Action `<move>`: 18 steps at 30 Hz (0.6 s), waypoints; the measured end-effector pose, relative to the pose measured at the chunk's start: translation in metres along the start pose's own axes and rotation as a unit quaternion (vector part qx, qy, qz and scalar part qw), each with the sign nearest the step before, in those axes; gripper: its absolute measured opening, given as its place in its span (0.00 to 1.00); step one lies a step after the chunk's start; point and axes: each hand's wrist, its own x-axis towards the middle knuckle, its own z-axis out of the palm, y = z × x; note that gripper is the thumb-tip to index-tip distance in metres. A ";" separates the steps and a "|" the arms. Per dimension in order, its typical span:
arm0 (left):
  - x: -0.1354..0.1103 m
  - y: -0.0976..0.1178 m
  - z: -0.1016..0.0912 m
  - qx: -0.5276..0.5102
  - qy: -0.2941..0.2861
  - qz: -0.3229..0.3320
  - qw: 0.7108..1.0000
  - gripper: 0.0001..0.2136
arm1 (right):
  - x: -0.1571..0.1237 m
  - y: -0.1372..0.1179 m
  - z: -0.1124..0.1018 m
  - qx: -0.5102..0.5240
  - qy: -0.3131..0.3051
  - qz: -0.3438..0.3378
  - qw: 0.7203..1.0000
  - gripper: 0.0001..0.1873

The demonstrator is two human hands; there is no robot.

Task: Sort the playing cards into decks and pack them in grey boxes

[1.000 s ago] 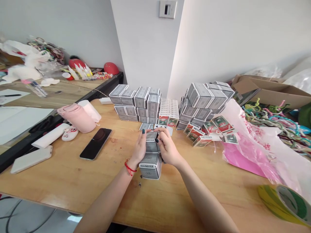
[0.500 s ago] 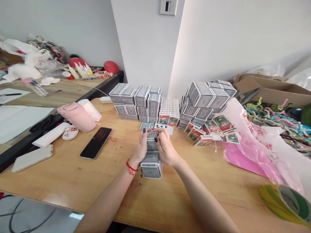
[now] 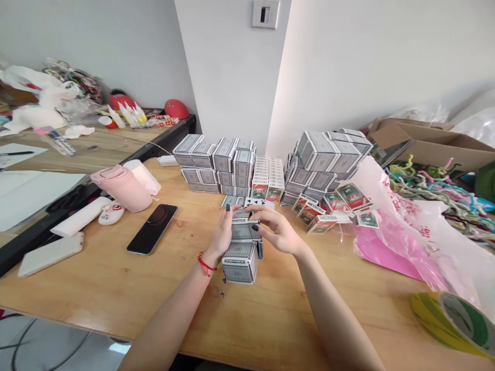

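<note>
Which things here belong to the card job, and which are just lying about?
Likely the job:
near cards, by left hand and right hand
face-up cards
rear card stacks
card boxes

Probably just lying about:
phone
pink cup
tape
carton

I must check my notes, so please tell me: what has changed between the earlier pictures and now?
The right hand has opened: its fingers straightened and its palm moved rightward, away from the grey patterned card blocks. The left hand stayed at their left side; the black rectangular phone lies unmoved.
</note>
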 end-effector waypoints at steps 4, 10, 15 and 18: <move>-0.001 0.002 0.001 -0.008 -0.009 -0.012 1.000 0.24 | -0.001 0.004 0.002 0.063 0.010 0.025 0.998 0.08; 0.006 -0.005 -0.001 -0.079 0.024 -0.043 0.996 0.25 | -0.001 0.010 0.000 0.103 0.079 0.071 0.989 0.18; 0.009 -0.002 -0.006 -0.115 0.140 -0.050 0.982 0.26 | -0.007 0.003 -0.003 -0.050 0.068 0.159 0.984 0.11; 0.006 0.003 -0.007 -0.083 0.207 -0.051 0.973 0.25 | -0.006 -0.001 0.007 -0.166 0.043 0.152 0.973 0.08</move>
